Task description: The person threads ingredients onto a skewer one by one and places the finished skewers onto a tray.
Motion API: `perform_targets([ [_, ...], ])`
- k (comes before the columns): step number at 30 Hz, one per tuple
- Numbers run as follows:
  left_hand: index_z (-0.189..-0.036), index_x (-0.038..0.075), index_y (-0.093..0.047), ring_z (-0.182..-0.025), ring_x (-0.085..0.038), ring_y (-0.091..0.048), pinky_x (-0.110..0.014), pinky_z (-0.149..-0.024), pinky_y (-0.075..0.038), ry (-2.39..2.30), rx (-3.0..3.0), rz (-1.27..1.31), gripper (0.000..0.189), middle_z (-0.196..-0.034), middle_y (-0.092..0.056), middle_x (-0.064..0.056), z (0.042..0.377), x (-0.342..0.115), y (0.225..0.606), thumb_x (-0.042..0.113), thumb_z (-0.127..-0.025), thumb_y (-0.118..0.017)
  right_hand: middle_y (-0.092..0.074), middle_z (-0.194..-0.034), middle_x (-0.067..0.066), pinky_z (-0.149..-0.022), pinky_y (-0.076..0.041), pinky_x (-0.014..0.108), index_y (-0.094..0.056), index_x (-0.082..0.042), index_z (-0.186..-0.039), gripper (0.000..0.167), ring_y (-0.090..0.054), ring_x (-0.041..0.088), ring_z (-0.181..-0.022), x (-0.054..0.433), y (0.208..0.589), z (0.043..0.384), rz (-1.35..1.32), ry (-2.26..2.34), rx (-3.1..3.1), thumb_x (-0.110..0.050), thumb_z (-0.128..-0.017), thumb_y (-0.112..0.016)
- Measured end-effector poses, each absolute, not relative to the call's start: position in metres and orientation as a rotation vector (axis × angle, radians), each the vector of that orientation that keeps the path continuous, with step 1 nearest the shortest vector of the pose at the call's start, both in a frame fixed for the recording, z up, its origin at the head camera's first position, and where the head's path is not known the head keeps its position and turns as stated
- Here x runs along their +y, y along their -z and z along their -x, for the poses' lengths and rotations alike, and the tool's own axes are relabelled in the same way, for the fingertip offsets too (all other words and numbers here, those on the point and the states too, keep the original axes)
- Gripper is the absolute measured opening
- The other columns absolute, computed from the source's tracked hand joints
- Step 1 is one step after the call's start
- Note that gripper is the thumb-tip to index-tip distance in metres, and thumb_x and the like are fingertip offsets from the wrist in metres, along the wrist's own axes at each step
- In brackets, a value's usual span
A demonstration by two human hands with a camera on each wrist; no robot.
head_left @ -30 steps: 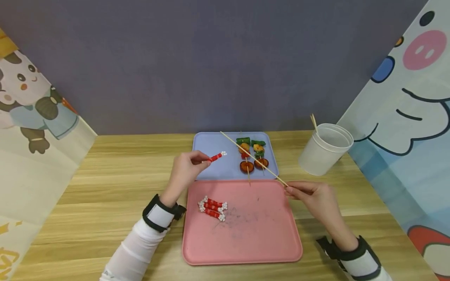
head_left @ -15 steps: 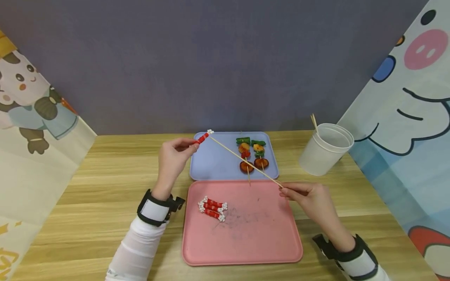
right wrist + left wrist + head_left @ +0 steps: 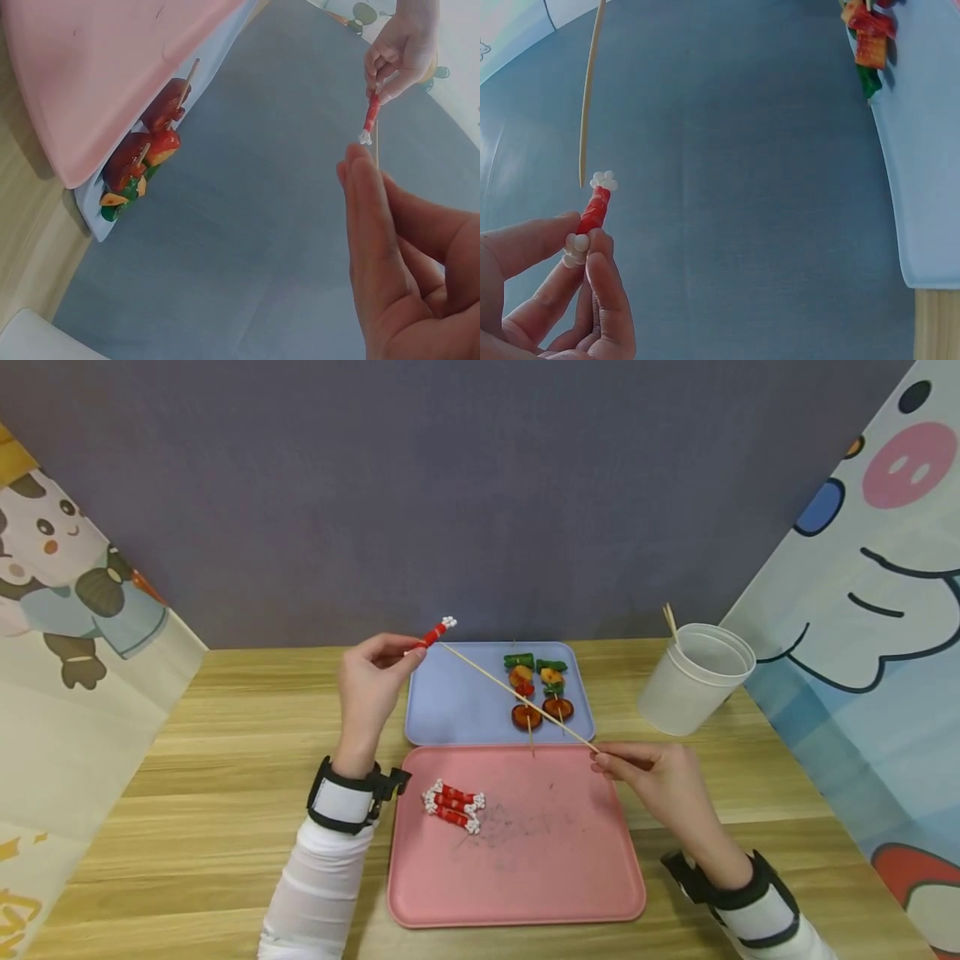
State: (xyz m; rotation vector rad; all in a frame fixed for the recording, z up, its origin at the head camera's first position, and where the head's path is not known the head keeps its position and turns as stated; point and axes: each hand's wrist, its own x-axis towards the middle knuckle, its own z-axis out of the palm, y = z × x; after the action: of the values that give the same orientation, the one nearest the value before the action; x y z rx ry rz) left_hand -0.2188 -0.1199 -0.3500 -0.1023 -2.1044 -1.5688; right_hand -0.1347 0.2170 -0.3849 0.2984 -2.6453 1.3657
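Note:
My left hand [image 3: 369, 693] pinches a red roll with white knobbed ends [image 3: 432, 636], like a toy enoki mushroom roll, between thumb and fingers. It is raised and tilted, one white end [image 3: 604, 181] pointing up and away. My right hand [image 3: 663, 777] pinches a thin bamboo skewer [image 3: 495, 680] near its lower end. The skewer slants up to the left across the blue tray in the head view. Its pointed tip [image 3: 583, 180] is just beside the roll's far end in the left wrist view, a small gap between them.
Several matching red rolls [image 3: 453, 807] lie at the left of the pink tray [image 3: 555, 868]. Behind it, a blue tray [image 3: 450, 710] holds two loaded skewers [image 3: 527, 717] of toy vegetables. A white bucket [image 3: 671, 697] with sticks [image 3: 670, 620] stands at the right, near the back wall.
My left hand has moved up and to the left, lifting the roll and tilting it more upright. My right hand and the skewer have shifted slightly left, keeping the tip near the roll.

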Motion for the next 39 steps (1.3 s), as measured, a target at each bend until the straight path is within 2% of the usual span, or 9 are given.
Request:
perform_targets([
  [6,-0.091,0.006,-0.076,-0.068,-0.011,-0.063,-0.017,-0.061,-0.05,1.595,-2.077,0.121,0.015,-0.085,-0.072,-0.012,0.219,-0.112,0.35,0.016,-0.079,-0.077,-0.074,-0.085,0.008,-0.059,-0.055,0.021,-0.075,-0.005,-0.099,0.016,-0.068,-0.002,-0.071,0.216,0.384,0.136,-0.293,-1.357,-2.648,-0.012,-0.084,-0.071],
  [13,-0.093,0.001,-0.074,-0.069,-0.019,-0.063,-0.014,-0.058,-0.047,1.589,-2.073,0.102,0.017,-0.087,-0.071,-0.016,0.218,-0.109,0.351,0.011,-0.079,-0.076,-0.074,-0.084,0.008,-0.058,-0.056,0.022,-0.075,-0.005,-0.098,0.016,-0.068,-0.002,-0.07,0.216,0.384,0.136,-0.296,-1.356,-2.646,-0.01,-0.084,-0.071],
  [22,-0.09,0.007,-0.075,-0.067,-0.013,-0.062,-0.016,-0.06,-0.049,1.586,-2.076,0.111,0.016,-0.085,-0.072,-0.011,0.215,-0.108,0.35,0.018,-0.08,-0.077,-0.074,-0.085,0.008,-0.058,-0.056,0.022,-0.075,-0.004,-0.099,0.017,-0.068,-0.002,-0.07,0.216,0.385,0.136,-0.303,-1.374,-2.648,-0.008,-0.084,-0.071],
  [32,-0.093,-0.003,-0.073,-0.071,-0.028,-0.062,-0.014,-0.058,-0.045,1.56,-2.111,0.121,0.017,-0.085,-0.07,-0.02,0.216,-0.102,0.352,0.008,-0.08,-0.075,-0.074,-0.085,0.01,-0.058,-0.056,0.023,-0.074,-0.003,-0.101,0.017,-0.07,0.002,-0.071,0.215,0.384,0.135,-0.3,-1.424,-2.647,-0.007,-0.084,-0.07],
  [39,-0.09,0.005,-0.075,-0.068,-0.019,-0.063,-0.016,-0.059,-0.047,1.567,-2.088,0.132,0.013,-0.083,-0.072,-0.013,0.216,-0.101,0.355,0.014,-0.08,-0.076,-0.074,-0.084,0.009,-0.058,-0.056,0.023,-0.074,-0.003,-0.1,0.017,-0.07,0.003,-0.07,0.214,0.384,0.134,-0.29,-1.431,-2.661,-0.008,-0.085,-0.07],
])
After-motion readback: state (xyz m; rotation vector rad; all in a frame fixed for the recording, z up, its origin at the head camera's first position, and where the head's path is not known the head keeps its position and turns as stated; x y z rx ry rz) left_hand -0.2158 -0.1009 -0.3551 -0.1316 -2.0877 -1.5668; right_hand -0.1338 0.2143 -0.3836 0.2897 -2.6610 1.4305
